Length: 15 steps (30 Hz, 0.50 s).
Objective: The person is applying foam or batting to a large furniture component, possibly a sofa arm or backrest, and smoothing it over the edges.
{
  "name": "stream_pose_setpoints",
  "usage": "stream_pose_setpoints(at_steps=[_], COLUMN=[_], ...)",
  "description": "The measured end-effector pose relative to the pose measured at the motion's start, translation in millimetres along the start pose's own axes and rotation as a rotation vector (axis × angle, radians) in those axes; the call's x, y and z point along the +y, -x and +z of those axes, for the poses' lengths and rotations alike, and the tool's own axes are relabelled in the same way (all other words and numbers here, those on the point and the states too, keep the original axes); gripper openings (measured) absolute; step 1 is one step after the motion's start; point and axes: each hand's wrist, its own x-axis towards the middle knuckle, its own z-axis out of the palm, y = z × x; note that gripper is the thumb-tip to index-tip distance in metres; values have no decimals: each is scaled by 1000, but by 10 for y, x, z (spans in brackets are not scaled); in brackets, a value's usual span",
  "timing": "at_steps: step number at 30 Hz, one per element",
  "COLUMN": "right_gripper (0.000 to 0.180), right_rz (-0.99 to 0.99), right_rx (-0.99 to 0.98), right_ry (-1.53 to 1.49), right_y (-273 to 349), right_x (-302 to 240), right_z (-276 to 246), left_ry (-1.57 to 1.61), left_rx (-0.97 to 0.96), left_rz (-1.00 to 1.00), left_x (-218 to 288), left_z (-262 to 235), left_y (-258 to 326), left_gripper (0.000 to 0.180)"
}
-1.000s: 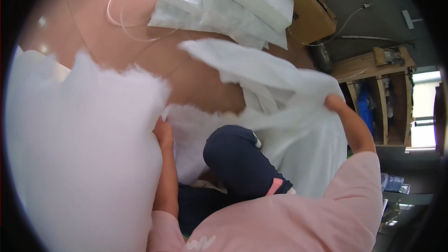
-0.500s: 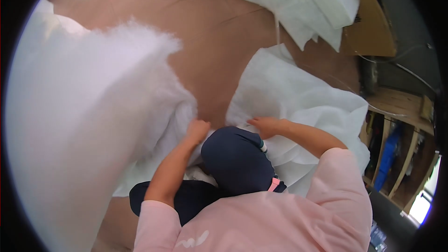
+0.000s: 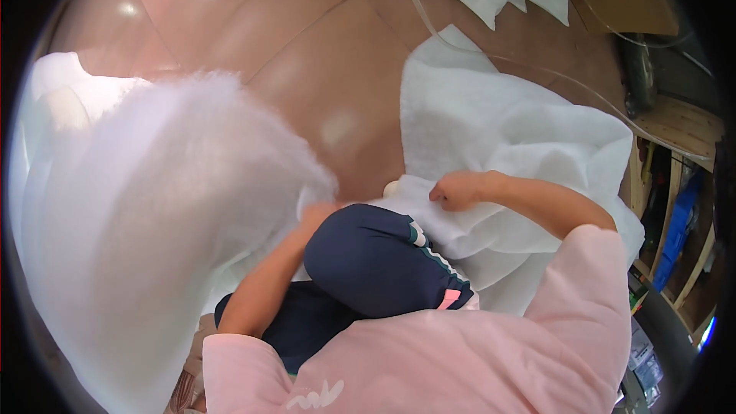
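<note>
Two hands work white wadding on a brown tiled floor (image 3: 307, 69). Right hand (image 3: 458, 188), closed in a fist, clamps a fold of the white batting sheet (image 3: 498, 130) lying crumpled to the right. Left hand (image 3: 316, 215), mostly hidden, meets the fluffy fibre mass (image 3: 153, 222) at left; its grip cannot be told. Between them rises a knee in navy trousers (image 3: 368, 261). Clear tubing (image 3: 429, 15) crosses the floor beyond.
</note>
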Motion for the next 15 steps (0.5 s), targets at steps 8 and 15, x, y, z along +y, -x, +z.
stream_pose_setpoints(at_steps=[8,15], right_gripper=[21,20], right_rz=[614,1003], right_rx=[512,286], right_ry=[287,219], right_y=[1068,1787], right_x=[1594,1895], right_z=[308,1115], left_ry=[-111,-30], left_rx=[534,538], left_rz=[-258,-531], left_x=[-872,-1271], left_z=[-1145,-1031], left_y=[-228,-329], left_gripper=[26,25])
